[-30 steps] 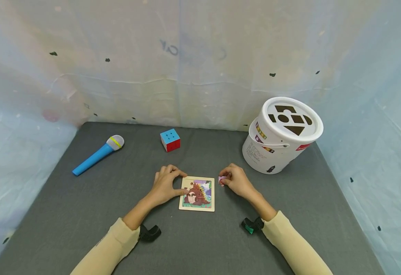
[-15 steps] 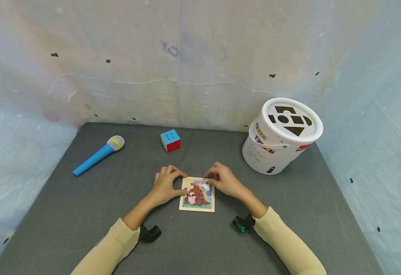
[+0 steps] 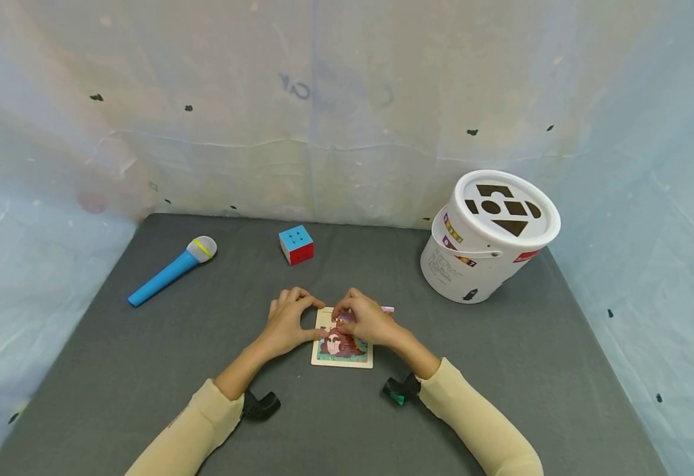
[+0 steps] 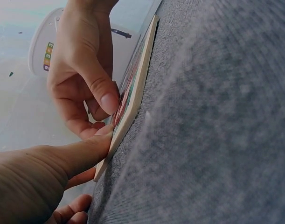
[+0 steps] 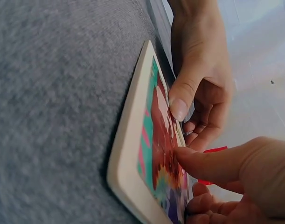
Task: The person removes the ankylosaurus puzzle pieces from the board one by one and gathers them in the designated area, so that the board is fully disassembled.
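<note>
Cream sleeves (image 3: 477, 420) reach in from the bottom of the frame over a gray counter (image 3: 323, 430). At lower center, a framed picture puzzle (image 3: 340, 345) lies flat between the hands: the left hand (image 3: 287, 324) grips its left side, thumb on the border, while the right hand (image 3: 367, 322) bends over its upper part, thumb on the picture; whether it pinches a piece cannot be told. A pink piece (image 3: 389, 309) shows just beyond the right hand. Farther back sit a blue toy microphone (image 3: 168, 272) at left, a puzzle cube (image 3: 296, 245) near center and a white bucket (image 3: 485, 248) at right, before pale sheeting (image 3: 370, 172).
</note>
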The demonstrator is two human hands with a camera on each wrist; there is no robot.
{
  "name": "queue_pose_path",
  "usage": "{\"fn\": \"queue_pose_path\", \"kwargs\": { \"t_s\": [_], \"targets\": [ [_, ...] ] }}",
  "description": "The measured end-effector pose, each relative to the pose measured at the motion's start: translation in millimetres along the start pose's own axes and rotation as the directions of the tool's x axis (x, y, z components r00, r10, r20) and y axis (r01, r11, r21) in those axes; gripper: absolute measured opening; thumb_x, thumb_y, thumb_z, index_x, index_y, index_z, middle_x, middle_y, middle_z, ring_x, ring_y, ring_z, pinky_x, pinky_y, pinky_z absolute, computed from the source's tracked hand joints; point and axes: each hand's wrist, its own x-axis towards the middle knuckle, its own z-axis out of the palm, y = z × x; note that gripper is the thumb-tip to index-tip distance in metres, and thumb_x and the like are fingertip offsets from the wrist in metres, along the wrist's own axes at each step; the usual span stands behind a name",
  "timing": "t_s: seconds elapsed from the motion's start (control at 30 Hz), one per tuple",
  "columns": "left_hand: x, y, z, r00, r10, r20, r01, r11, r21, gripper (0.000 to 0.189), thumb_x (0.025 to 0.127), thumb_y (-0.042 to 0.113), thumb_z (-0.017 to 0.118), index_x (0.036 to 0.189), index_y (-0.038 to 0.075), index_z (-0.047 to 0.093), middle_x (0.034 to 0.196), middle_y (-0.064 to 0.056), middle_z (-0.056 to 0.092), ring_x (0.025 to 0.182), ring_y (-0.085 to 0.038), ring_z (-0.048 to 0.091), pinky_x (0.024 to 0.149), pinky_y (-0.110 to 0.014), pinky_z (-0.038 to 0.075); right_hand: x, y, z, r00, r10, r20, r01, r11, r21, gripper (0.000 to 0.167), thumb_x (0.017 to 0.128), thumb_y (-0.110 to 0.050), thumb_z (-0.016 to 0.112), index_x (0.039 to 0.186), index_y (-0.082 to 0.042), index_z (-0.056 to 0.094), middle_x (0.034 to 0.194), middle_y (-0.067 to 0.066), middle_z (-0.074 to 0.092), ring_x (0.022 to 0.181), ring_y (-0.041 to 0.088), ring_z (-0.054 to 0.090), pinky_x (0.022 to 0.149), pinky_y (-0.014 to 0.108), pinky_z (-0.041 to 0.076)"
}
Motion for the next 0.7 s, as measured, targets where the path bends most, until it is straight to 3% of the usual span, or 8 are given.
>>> {"fn": "queue_pose_path", "kwargs": {
  "t_s": [0.47,0.7],
  "targets": [
    [0.2,-0.2,-1.4,1.0,-0.01,0.011,0.01,1.0,0.004,0.049,0.074,0.034,0.089,0.116,0.015,0.072,0.118,-0.007,0.053,0.105,-0.027,0.043,0.084,-0.045,0.03,-1.1,-1.5,2.3,0.999,0.053,0.006,-0.053,0.998,0.022,0.018,0.089,-0.005,0.075,0.105,-0.008,0.07,0.105,0.005,0.053,0.086,0.019,0.051,0.078,0.036,0.043],
    [0.3,-1.9,0.8,1.0,-0.003,0.007,0.003,1.0,0.008,0.05,0.073,0.036,0.09,0.116,0.016,0.072,0.118,-0.007,0.053,0.106,-0.027,0.044,0.084,-0.046,0.031,-2.3,1.6,3.7,1.0,0.006,-0.018,-0.006,1.0,0.02,0.018,0.086,-0.001,0.076,0.102,-0.007,0.07,0.099,0.007,0.055,0.079,0.019,0.05,0.07,0.033,0.041]
  ]
}}
